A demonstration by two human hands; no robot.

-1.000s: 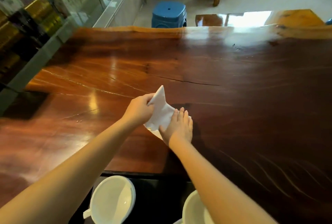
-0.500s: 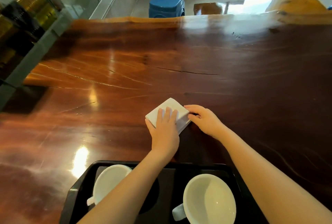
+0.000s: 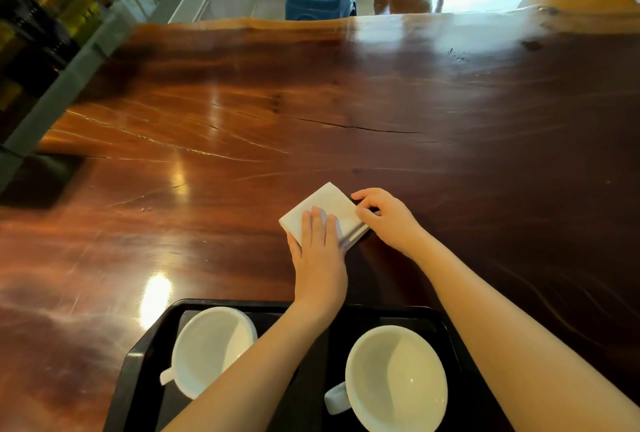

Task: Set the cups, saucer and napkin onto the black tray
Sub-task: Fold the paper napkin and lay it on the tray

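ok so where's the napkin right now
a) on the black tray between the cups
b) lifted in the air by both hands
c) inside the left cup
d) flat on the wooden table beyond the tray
d: the folded white napkin lies flat on the wooden table beyond the black tray, with the left hand pressing on it and the right hand at its right edge.

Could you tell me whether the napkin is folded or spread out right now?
Folded: the napkin lies on the table as a compact square, layered edges showing, left hand flat on it.
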